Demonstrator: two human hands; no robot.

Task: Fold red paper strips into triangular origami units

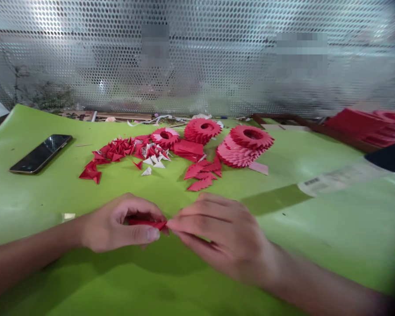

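Observation:
My left hand [118,226] and my right hand [222,235] meet low in the middle of the green table [316,228]. Both pinch one small folded red paper piece [148,223], which shows between the left thumb and fingers; its far end is hidden under the right fingertips. Beyond the hands lies a scatter of loose red and white folded paper triangles [125,153]. Behind them stand red paper rings built of such pieces: a small ring [165,137], a taller ring [202,130] and a wide stacked ring [243,145].
A black phone [41,153] lies at the left of the table. Flat red paper [365,125] is piled at the far right, next to a dark object [390,157] and a printed label strip [335,179]. A perforated metal screen [197,57] closes the back.

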